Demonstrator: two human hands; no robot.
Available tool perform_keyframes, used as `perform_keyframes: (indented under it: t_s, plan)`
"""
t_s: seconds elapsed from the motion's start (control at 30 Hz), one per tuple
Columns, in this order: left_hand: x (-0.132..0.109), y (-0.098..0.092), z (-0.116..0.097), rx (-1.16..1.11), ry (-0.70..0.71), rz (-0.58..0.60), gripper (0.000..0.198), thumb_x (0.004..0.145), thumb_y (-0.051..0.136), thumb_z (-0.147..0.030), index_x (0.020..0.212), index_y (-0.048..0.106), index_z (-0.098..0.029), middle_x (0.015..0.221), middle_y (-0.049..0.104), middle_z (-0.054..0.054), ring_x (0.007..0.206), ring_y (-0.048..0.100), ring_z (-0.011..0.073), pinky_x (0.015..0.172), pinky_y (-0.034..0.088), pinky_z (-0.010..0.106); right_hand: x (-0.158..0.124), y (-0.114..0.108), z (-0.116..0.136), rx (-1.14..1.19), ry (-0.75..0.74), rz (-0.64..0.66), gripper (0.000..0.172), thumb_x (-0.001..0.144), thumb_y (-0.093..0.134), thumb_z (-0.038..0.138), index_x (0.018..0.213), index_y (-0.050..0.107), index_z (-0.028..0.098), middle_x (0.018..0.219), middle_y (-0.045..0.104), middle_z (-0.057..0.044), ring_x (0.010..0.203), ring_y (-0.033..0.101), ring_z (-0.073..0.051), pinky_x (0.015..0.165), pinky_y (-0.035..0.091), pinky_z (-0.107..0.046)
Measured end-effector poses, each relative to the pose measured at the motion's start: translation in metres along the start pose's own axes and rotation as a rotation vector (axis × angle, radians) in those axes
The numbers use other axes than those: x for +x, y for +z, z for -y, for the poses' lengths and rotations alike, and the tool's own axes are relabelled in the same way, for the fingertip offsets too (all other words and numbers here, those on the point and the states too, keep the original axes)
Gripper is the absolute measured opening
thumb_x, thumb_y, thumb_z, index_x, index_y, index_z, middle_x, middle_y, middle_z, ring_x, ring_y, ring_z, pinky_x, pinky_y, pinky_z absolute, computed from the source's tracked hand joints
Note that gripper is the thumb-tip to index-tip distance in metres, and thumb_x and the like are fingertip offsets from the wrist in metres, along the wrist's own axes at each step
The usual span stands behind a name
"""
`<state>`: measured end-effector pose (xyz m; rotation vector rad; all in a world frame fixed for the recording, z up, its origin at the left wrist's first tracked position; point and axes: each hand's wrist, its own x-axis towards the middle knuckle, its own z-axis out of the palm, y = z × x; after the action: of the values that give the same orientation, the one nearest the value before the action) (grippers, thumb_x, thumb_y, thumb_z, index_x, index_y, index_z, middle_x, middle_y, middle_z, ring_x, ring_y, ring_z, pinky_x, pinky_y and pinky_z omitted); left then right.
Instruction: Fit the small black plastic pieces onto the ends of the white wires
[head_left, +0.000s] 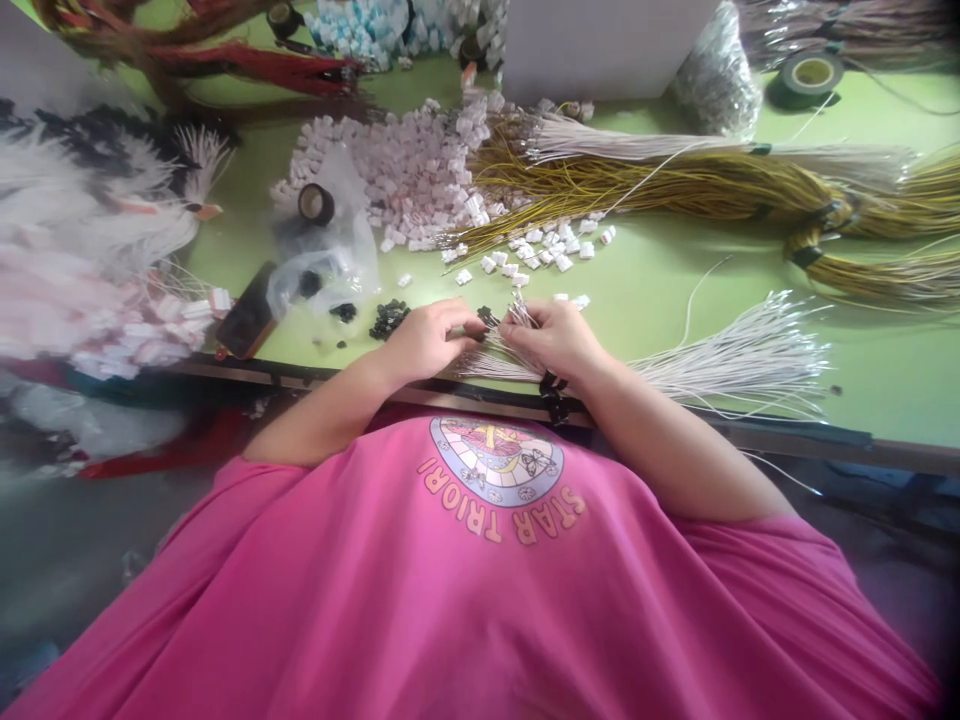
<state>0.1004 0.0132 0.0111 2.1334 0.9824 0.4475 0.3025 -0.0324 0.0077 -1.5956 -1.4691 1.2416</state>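
Note:
My right hand [559,335] is closed around the metal-tipped ends of some white wires, just above a bundle of white wires [735,360] that fans out to the right along the table's front edge. Close by on the left, my left hand [435,338] has its fingertips pinched near small black pieces [486,318] and wire ends; what it holds is too small to name. A pile of small black parts [388,318] lies beside its knuckles. Black ties [553,395] hang at the bundle below my right hand.
Beyond my hands lie a heap of white connectors [405,170] and long yellow wires [675,190]. A plastic bag [337,240] with a black tape roll [316,204] is at the left. Another tape roll [808,80] sits far right, near a white box [600,50].

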Motion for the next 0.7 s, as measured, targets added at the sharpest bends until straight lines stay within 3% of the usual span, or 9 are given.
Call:
perform_keyframes:
  t_s: [0.07, 0.2, 0.4, 0.6, 0.7]
  plan:
    - [0.0, -0.015, 0.007, 0.104, -0.013, 0.0, 0.022, 0.079, 0.057, -0.021, 0.098, 0.068, -0.021, 0.1, 0.065, 0.005, 0.09, 0.059, 0.0163, 0.085, 0.045, 0.03, -0.001, -0.002, 0.0, 0.07, 0.062, -0.01, 0.022, 0.065, 0.063, 0.035, 0.071, 0.063, 0.013, 0.062, 0.056, 0.0, 0.059, 0.048, -0.01, 0.059, 0.037, -0.026]
    - [0.002, -0.035, 0.029, 0.343, -0.225, -0.06, 0.021, 0.082, 0.051, -0.023, 0.093, 0.069, -0.021, 0.1, 0.062, 0.008, 0.082, 0.056, 0.0186, 0.077, 0.043, 0.032, 0.001, -0.003, -0.004, 0.18, 0.154, 0.026, 0.027, 0.061, 0.067, 0.034, 0.077, 0.068, 0.012, 0.063, 0.06, -0.002, 0.057, 0.05, -0.011, 0.058, 0.039, -0.028]
    - [0.006, -0.031, 0.048, 0.375, -0.228, 0.051, 0.017, 0.08, 0.052, -0.026, 0.083, 0.068, -0.022, 0.092, 0.058, 0.006, 0.07, 0.051, 0.0164, 0.069, 0.04, 0.03, 0.004, -0.002, -0.01, 0.323, 0.171, 0.031, 0.026, 0.06, 0.064, 0.025, 0.082, 0.069, 0.012, 0.066, 0.063, -0.002, 0.057, 0.053, -0.011, 0.059, 0.04, -0.027]
    - [0.007, -0.028, 0.036, 0.358, -0.241, -0.026, 0.009, 0.076, 0.056, -0.022, 0.081, 0.063, -0.02, 0.083, 0.058, 0.006, 0.068, 0.05, 0.0159, 0.069, 0.041, 0.031, 0.003, -0.002, -0.006, 0.228, 0.144, 0.055, 0.018, 0.063, 0.06, 0.027, 0.073, 0.064, 0.012, 0.061, 0.06, -0.002, 0.055, 0.051, -0.011, 0.058, 0.039, -0.027]
    - [0.006, -0.023, 0.016, 0.174, -0.203, -0.064, 0.011, 0.077, 0.058, -0.025, 0.084, 0.063, -0.018, 0.085, 0.062, 0.005, 0.077, 0.055, 0.0174, 0.076, 0.043, 0.032, 0.002, -0.001, -0.004, 0.137, 0.12, 0.059, 0.012, 0.064, 0.058, 0.025, 0.063, 0.058, 0.013, 0.055, 0.052, 0.001, 0.051, 0.045, -0.009, 0.053, 0.035, -0.025]
